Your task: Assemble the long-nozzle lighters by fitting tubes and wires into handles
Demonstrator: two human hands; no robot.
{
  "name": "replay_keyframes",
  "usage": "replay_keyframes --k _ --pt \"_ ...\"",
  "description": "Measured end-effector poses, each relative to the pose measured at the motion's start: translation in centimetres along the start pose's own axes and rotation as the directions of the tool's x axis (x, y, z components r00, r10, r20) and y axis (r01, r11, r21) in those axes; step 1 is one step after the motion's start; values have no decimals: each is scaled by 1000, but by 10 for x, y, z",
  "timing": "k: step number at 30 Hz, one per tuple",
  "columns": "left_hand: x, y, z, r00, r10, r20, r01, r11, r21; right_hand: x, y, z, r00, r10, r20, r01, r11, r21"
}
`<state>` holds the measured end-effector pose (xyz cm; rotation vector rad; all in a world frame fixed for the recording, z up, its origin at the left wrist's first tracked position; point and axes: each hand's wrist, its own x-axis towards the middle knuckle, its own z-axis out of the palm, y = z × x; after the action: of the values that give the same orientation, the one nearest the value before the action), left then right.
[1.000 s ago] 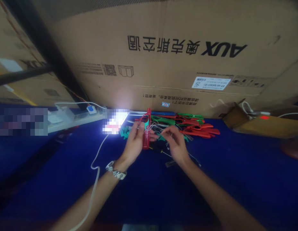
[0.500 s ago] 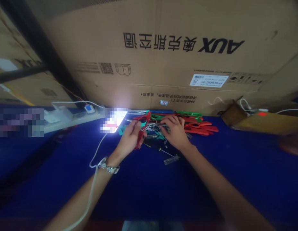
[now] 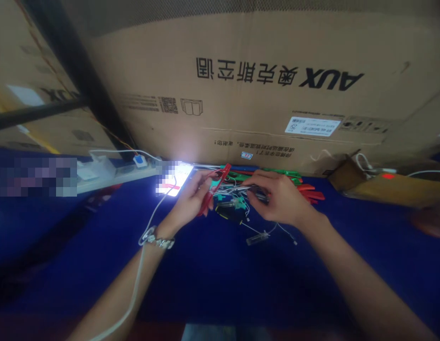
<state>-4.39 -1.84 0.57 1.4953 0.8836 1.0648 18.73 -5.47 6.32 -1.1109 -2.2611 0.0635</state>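
My left hand [image 3: 191,196] is closed around a long red plastic piece [image 3: 223,177], which tilts up to the right and has a teal part against it. To its right, my right hand [image 3: 277,194] is curled with thumb and fingers close together at some thin, silvery wires; what it pinches is too blurred to make out. Thin white wires [image 3: 231,188] run between the two hands. Below them lie small teal pieces [image 3: 239,202], a black-and-yellow screwdriver [image 3: 229,214] and a small clear plastic piece [image 3: 257,238]. A loose wire end [image 3: 294,242] hangs below my right hand.
Red pieces [image 3: 312,193] and green pieces [image 3: 282,173] lie behind and beside my right hand. A bright lit phone [image 3: 182,177] with a white cable is at left. A large cardboard box [image 3: 241,109] walls off the back; a power strip [image 3: 117,177] stands left, an opened carton [image 3: 390,189] right.
My right hand has moved right and its fingers have curled in. A loose wire end now shows beneath it. My left hand keeps the red piece, and the view has shifted slightly.
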Motion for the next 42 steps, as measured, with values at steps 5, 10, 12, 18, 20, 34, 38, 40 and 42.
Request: replay_keyframes --k 5,10,12,18,20,34,38,40,42 --pt "-4 7 9 996 -25 86 40 983 -181 27 -27 -40 993 -3 116 14 996 -90" --pt "-7 7 10 989 -33 144 52 990 -133 44 -29 -42 992 58 114 -47 995 -94" --pt "-7 5 9 986 -36 165 57 990 -128 44 -21 -33 989 90 114 -80 993 -87" --pt "-7 3 2 957 -199 210 219 973 -76 36 9 1 992 81 95 -74 994 -78" --pt "-8 3 -2 960 -197 201 204 979 -12 33 15 9 994 64 88 -51 989 -142" --pt "-6 -6 -5 911 -280 302 216 949 228 4 33 37 996 36 86 -20 984 -175" --pt "-6 -3 -5 915 -285 286 228 950 214 -6 37 48 1000 25 -19 -28 988 -153" --pt "-6 -3 -6 916 -276 290 222 953 206 -9 39 53 999 30 -36 -35 992 -120" --pt "-6 -3 -7 918 -264 295 215 958 190 -10 40 55 998 47 -39 -50 994 -94"
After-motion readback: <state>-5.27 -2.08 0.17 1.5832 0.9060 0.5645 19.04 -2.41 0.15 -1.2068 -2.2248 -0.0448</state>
